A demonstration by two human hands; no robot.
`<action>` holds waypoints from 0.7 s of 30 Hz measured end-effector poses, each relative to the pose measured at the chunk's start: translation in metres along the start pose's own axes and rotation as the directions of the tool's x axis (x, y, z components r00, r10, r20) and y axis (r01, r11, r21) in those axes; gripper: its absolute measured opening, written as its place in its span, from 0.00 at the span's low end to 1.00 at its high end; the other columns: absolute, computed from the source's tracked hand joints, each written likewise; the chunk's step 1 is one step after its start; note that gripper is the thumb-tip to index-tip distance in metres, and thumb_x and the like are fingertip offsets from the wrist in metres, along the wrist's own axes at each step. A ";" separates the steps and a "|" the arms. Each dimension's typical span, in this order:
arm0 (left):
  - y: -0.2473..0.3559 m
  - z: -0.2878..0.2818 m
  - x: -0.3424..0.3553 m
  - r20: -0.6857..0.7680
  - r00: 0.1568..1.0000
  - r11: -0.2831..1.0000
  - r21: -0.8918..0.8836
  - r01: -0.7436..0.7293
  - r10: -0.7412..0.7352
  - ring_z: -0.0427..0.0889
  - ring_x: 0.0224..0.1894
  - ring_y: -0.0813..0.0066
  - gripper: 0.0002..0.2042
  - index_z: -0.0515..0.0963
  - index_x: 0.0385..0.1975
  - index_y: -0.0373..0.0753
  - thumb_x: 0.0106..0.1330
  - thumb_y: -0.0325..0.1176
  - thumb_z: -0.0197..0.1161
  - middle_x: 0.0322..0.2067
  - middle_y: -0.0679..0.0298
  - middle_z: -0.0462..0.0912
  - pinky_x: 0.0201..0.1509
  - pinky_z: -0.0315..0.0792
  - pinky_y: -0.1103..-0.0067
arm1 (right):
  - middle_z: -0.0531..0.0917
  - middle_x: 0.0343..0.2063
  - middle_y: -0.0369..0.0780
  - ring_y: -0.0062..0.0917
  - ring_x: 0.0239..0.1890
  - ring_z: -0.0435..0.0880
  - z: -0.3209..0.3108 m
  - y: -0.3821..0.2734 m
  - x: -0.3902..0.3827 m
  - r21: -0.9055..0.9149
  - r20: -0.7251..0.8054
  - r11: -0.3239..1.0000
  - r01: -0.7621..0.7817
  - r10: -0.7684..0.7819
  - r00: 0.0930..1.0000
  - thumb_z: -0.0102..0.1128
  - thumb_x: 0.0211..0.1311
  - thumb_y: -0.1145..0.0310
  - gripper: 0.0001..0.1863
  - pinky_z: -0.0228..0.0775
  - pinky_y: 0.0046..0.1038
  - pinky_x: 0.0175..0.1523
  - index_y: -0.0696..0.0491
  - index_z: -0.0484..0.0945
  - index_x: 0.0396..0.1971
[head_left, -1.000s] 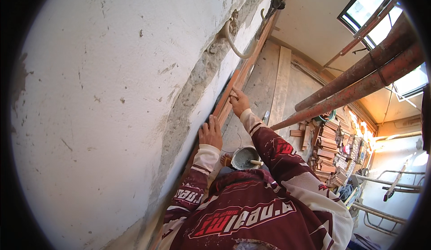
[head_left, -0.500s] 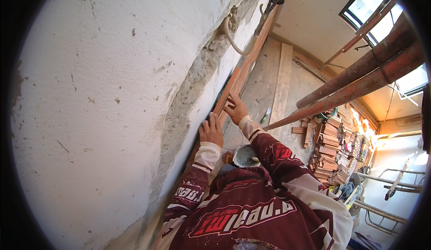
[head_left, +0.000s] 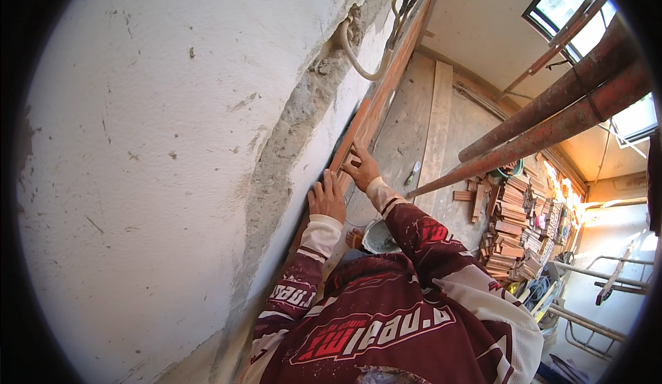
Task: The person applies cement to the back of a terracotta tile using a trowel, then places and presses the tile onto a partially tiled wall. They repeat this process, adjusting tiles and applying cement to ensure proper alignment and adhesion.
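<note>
I report a room under construction or renovation. Evidence I note: left of frame, a marked white wall [head_left: 138, 177] crossed by a rough grey strip [head_left: 286, 142]; upper centre, a loose pale conduit [head_left: 353, 61]; right, rust-red poles [head_left: 545, 125], stacked reddish-brown pieces [head_left: 509, 227] and metal frames [head_left: 586, 320]; lower centre, a bucket [head_left: 379, 238] holding grey material.
</note>
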State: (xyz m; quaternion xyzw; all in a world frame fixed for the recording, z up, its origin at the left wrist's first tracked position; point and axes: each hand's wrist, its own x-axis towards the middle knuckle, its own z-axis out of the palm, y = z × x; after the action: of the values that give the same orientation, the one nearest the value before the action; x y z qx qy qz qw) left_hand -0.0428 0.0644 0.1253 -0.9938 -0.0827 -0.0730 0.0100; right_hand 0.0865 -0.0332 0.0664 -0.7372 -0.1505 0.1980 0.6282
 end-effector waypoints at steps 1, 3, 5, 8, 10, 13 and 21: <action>0.000 0.000 0.000 0.000 1.000 1.000 -0.002 0.002 -0.002 0.72 0.47 0.58 0.27 0.67 0.59 0.32 0.58 0.32 0.59 0.62 0.55 0.67 0.49 0.68 0.64 | 0.54 0.69 0.46 0.39 0.68 0.60 0.000 0.000 0.000 -0.014 -0.005 1.000 0.001 -0.001 1.000 0.68 0.55 0.71 0.47 0.65 0.37 0.64 0.55 0.47 0.70; 0.001 0.000 0.000 0.013 1.000 1.000 -0.006 0.006 -0.006 0.72 0.47 0.59 0.27 0.67 0.59 0.32 0.58 0.32 0.60 0.62 0.55 0.67 0.49 0.68 0.64 | 0.54 0.69 0.46 0.39 0.68 0.60 0.000 0.001 0.000 -0.023 -0.007 1.000 -0.001 0.001 1.000 0.68 0.55 0.71 0.47 0.65 0.37 0.64 0.55 0.47 0.70; 0.001 0.000 0.000 0.026 1.000 1.000 -0.005 0.012 -0.012 0.72 0.48 0.59 0.28 0.67 0.59 0.32 0.57 0.33 0.61 0.62 0.55 0.67 0.49 0.67 0.64 | 0.53 0.69 0.47 0.40 0.68 0.60 0.001 -0.003 -0.001 -0.011 0.005 1.000 -0.006 0.006 1.000 0.67 0.55 0.69 0.47 0.64 0.38 0.65 0.57 0.47 0.69; 0.000 0.001 0.000 0.036 0.999 1.000 -0.005 0.012 -0.012 0.71 0.48 0.59 0.29 0.67 0.59 0.32 0.57 0.34 0.62 0.62 0.55 0.67 0.49 0.67 0.65 | 0.53 0.69 0.47 0.41 0.68 0.60 0.001 -0.005 -0.002 -0.017 0.005 1.000 -0.004 0.004 1.000 0.66 0.55 0.69 0.47 0.64 0.38 0.65 0.58 0.46 0.69; 0.000 0.002 0.000 0.033 0.999 1.000 -0.009 0.009 -0.009 0.71 0.49 0.59 0.30 0.67 0.60 0.32 0.56 0.34 0.63 0.62 0.55 0.67 0.49 0.67 0.65 | 0.52 0.70 0.47 0.41 0.68 0.60 0.001 -0.004 -0.003 -0.027 0.008 1.000 -0.011 0.011 1.000 0.66 0.56 0.68 0.47 0.64 0.39 0.65 0.58 0.46 0.69; 0.001 0.000 0.000 0.025 1.000 1.000 -0.013 0.005 -0.005 0.71 0.48 0.59 0.29 0.67 0.59 0.32 0.56 0.34 0.63 0.62 0.55 0.67 0.49 0.67 0.65 | 0.52 0.70 0.47 0.42 0.68 0.59 0.001 -0.004 -0.003 -0.035 0.015 0.999 -0.018 0.019 1.000 0.66 0.56 0.68 0.47 0.63 0.39 0.65 0.58 0.45 0.70; 0.000 0.002 -0.001 0.012 1.000 1.000 0.001 -0.008 0.008 0.72 0.47 0.60 0.29 0.67 0.59 0.32 0.56 0.35 0.63 0.62 0.56 0.68 0.48 0.67 0.65 | 0.50 0.70 0.47 0.42 0.69 0.57 0.001 -0.009 -0.005 -0.051 0.029 0.998 -0.045 0.046 0.999 0.65 0.56 0.69 0.47 0.62 0.40 0.66 0.56 0.44 0.70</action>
State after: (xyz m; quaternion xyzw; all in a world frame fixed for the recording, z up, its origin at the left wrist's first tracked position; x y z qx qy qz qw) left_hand -0.0433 0.0646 0.1235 -0.9946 -0.0788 -0.0667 0.0101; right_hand 0.0822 -0.0329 0.0755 -0.7529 -0.1481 0.2195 0.6025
